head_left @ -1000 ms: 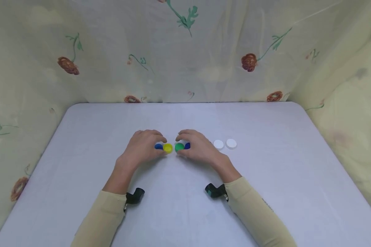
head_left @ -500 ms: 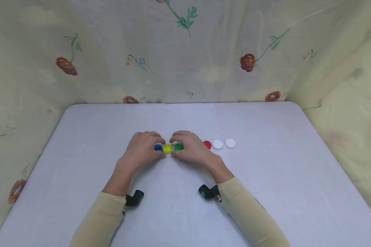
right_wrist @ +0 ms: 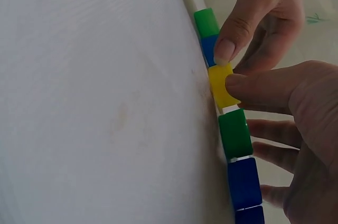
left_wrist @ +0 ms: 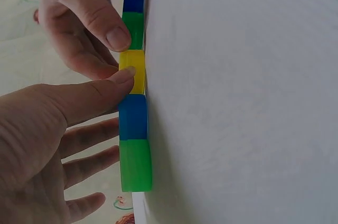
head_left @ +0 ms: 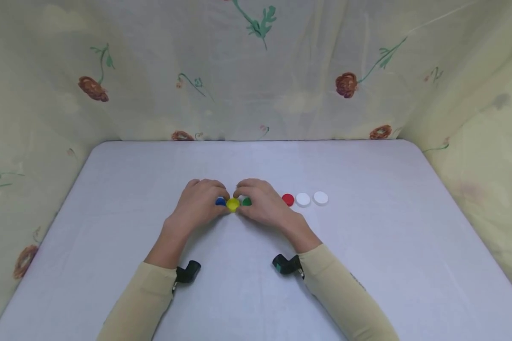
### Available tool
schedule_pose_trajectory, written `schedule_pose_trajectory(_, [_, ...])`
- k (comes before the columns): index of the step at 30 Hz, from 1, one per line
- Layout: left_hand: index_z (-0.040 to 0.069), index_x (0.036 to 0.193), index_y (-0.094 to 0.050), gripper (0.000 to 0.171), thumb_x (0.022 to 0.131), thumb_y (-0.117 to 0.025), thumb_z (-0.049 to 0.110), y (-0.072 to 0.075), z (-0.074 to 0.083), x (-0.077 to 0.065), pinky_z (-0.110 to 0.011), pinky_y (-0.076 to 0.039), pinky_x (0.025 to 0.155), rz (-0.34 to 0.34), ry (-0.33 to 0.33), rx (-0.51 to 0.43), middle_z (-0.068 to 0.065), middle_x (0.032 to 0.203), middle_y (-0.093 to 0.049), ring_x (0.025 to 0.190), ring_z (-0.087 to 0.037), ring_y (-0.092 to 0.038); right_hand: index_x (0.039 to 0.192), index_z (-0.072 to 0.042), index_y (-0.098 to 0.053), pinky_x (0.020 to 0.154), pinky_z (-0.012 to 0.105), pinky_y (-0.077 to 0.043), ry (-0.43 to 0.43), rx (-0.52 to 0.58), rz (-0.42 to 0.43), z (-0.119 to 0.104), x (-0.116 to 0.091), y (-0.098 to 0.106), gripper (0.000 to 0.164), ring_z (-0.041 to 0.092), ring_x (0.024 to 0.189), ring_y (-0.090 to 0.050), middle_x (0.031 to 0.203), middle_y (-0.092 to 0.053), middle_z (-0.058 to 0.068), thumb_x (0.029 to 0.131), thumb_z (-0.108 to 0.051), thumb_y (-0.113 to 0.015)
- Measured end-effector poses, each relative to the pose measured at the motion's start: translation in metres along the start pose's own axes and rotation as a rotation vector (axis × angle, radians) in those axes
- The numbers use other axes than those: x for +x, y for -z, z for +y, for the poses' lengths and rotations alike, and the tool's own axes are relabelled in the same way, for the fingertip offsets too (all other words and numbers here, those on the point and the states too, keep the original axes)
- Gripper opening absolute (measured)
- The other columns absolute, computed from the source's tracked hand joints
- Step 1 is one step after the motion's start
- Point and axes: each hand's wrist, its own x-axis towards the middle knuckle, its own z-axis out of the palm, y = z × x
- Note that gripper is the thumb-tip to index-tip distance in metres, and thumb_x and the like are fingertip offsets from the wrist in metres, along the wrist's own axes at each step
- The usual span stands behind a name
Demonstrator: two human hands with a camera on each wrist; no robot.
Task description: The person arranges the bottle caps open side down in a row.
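Observation:
A row of plastic bottle caps runs left to right on the table. My left hand (head_left: 200, 200) pinches the yellow bottle cap (head_left: 233, 205) with its thumb on the near side. From the other side my right hand (head_left: 262, 202) pinches the same cap, the two thumbs close together. Left of it a blue cap (left_wrist: 133, 117) and a green cap (left_wrist: 135, 166) show in the left wrist view. On the right, under my right palm, come another green cap (right_wrist: 235, 134) and a dark blue cap (right_wrist: 244, 183). The other fingers reach behind the row.
Further right in the row lie a red cap (head_left: 288, 199), a white cap (head_left: 303, 200) and a second white cap (head_left: 321, 198). The white tabletop (head_left: 256, 293) ends at the back against a flowered curtain (head_left: 281, 76).
My right hand has shifted left from the green cap to the yellow one, uncovering the red cap. The left hand has stayed at the yellow cap.

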Motion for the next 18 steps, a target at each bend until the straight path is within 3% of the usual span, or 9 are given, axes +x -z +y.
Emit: schedule_pose_trajectory(18, [0.02, 0.104, -0.077, 0.025, 0.083, -0.081, 0.033, -0.0029, 0.0029, 0.0009, -0.052, -0.038, 0.11, 0.013, -0.039, 0.004, 0.003, 0.12, -0.071, 0.123, -0.023, -0.059, 0.116, -0.016, -0.072, 0.116, 0.044, -0.038, -0.026, 0.05, -0.031, 0.0031, -0.0016, -0.0021, 0.029, 0.022, 0.136, -0.048, 0.138, -0.059, 0.002, 0.089, -0.026, -0.072])
